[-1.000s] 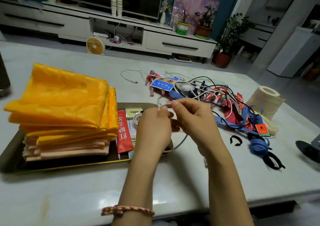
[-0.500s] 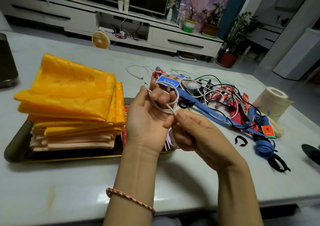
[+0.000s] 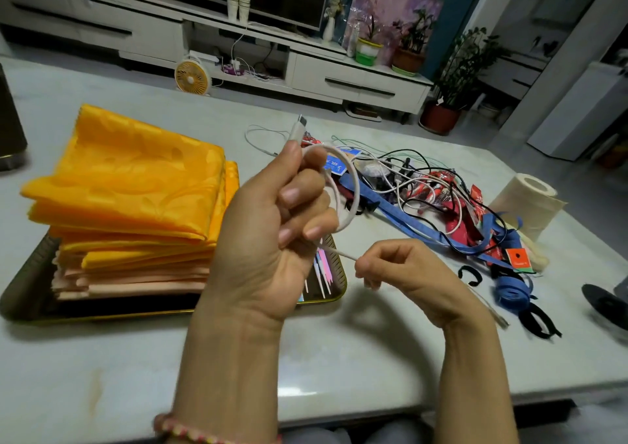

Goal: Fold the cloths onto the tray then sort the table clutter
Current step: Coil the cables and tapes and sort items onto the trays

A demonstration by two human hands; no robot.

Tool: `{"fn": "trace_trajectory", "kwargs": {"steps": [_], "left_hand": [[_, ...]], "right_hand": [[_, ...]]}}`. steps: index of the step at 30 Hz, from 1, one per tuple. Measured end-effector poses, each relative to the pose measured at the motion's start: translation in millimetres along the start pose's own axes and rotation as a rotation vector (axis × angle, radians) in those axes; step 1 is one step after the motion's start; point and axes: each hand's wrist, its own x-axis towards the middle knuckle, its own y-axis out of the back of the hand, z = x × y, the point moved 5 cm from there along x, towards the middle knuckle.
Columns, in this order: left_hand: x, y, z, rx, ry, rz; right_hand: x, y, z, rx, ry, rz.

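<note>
A stack of folded orange and peach cloths (image 3: 136,199) lies on a dark gold-rimmed tray (image 3: 30,294) at the left. My left hand (image 3: 272,233) is raised above the tray's right end and grips a white charging cable (image 3: 353,188) looped round its fingers, the plug sticking up past the thumb. My right hand (image 3: 404,267) pinches the cable's loose length just below and to the right; the tail hangs past my wrist. A tangle of cables, blue straps and red packets (image 3: 424,199) covers the table to the right.
A toilet paper roll (image 3: 530,202) stands at the far right. Black velcro loops (image 3: 537,318) and a rolled blue strap (image 3: 513,290) lie nearer. Thin coloured sticks (image 3: 323,270) rest in the tray's right end. A dark object (image 3: 10,131) sits at the left edge.
My left hand has lifted higher and closed round the cable, which now forms a wider loop round the fingers. My right hand has dropped lower right, drawing the cable out.
</note>
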Motion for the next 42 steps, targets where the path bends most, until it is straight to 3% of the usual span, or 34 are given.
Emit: {"fn": "trace_trajectory", "kwargs": {"steps": [4, 9, 12, 16, 21, 23, 26, 28, 33, 35, 37, 40, 42], "left_hand": [[-10.1, -4.3, 9.1, 0.327, 0.015, 0.015], [7.5, 23.9, -13.3, 0.875, 0.077, 0.202], [16.8, 41.3, -32.9, 0.875, 0.197, 0.319], [19.7, 56.8, -32.0, 0.869, -0.008, 0.576], [20.5, 44.8, -35.5, -0.062, 0.087, 0.387], [19.8, 44.1, -30.4, -0.173, 0.028, 0.378], [21.4, 43.6, -24.2, -0.228, -0.033, 0.373], [22.9, 42.3, -23.7, -0.289, -0.033, 0.339], [23.6, 36.8, -20.6, -0.468, 0.010, 0.138], [20.9, 35.0, -16.9, -0.455, 0.047, 0.093], [19.0, 32.4, -17.4, -0.309, 0.137, 0.065], [13.7, 24.8, -26.5, 0.107, 0.311, 0.021], [11.2, 21.9, -34.1, 0.370, 0.350, 0.007]], "right_hand": [[13.0, 4.2, -0.7, -0.081, 0.091, 0.210], [23.0, 4.4, -16.8, -0.178, 0.321, 0.552], [23.0, -10.3, -30.0, -0.225, 0.424, 0.641], [15.6, -44.8, -43.1, -0.269, 0.542, 0.578], [9.5, -74.8, -50.2, -0.355, 0.614, 0.524], [10.5, -72.9, -50.2, -0.264, 0.575, 0.419], [8.5, -63.8, -47.2, 0.059, 0.409, 0.101], [5.5, -50.8, -42.9, 0.187, 0.315, 0.020], [-0.3, -21.4, -15.7, 0.078, 0.109, -0.107], [-3.1, -12.7, -5.4, -0.004, -0.002, -0.087], [-1.8, 1.0, -0.6, -0.063, -0.066, 0.103], [-0.3, 18.8, -1.0, -0.154, 0.002, 0.429], [-1.1, 22.0, -3.8, -0.172, 0.072, 0.498]]}}
